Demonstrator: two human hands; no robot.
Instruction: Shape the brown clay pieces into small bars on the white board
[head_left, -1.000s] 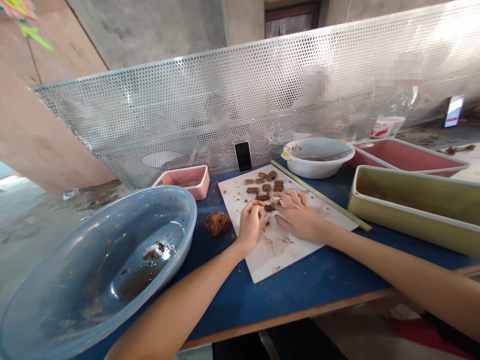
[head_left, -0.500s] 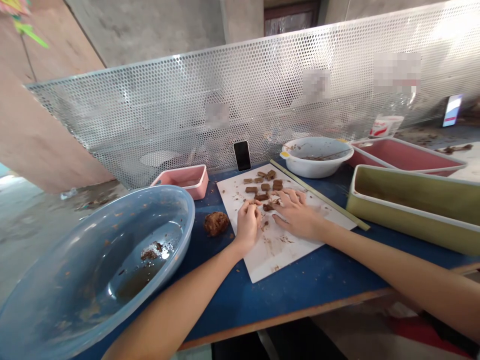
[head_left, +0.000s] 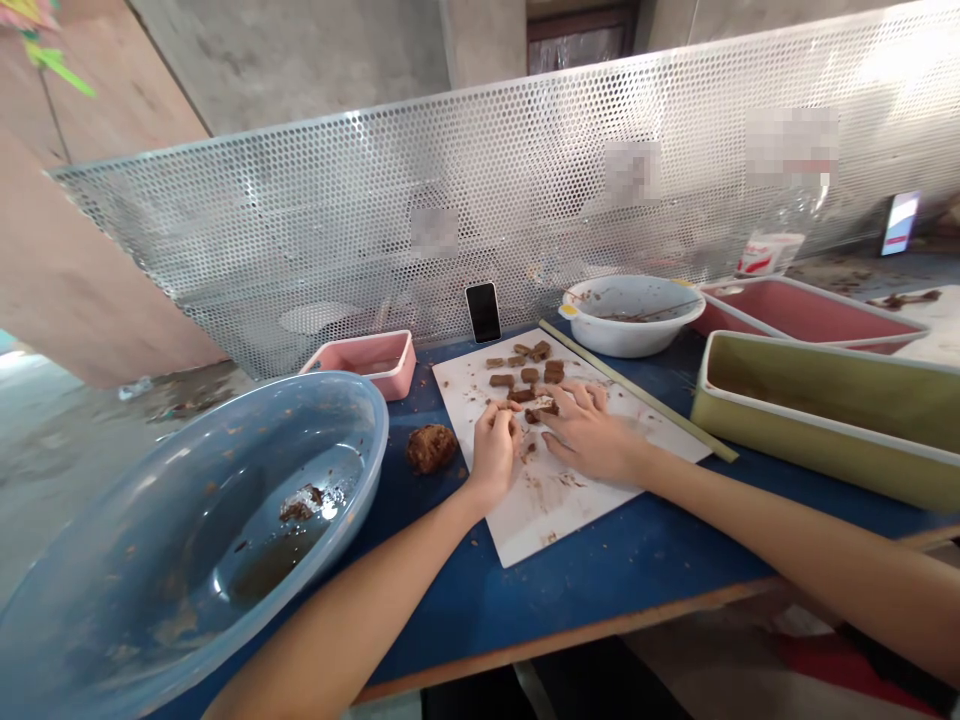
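Over a white board [head_left: 517, 535] on the blue table, my left hand [head_left: 495, 452] is closed in a pinch; what lies in its fingertips is too small to name. To its right, my right hand [head_left: 592, 432] has its fingers spread, palm down. Its fingertips touch a dark brown clay-like piece [head_left: 535, 413], partly hidden beneath them. Several small brown block-shaped pieces [head_left: 502, 380] lie just beyond both hands on the board, among crumbs and smears. Left of the board sits a rough brown lump [head_left: 430, 448].
A large blue basin [head_left: 360, 500] with murky water stands at left, a small pink tub [head_left: 397, 375] behind it. A phone [head_left: 484, 312] leans on the perforated metal screen [head_left: 315, 200]. At right are a yellowish stick [head_left: 667, 413], white basin [head_left: 634, 338], green trough [head_left: 810, 430] and red tray [head_left: 825, 305].
My right hand's fingers have shifted slightly over the brown piece, showing more of it. My left hand keeps its pinch in nearly the same place.
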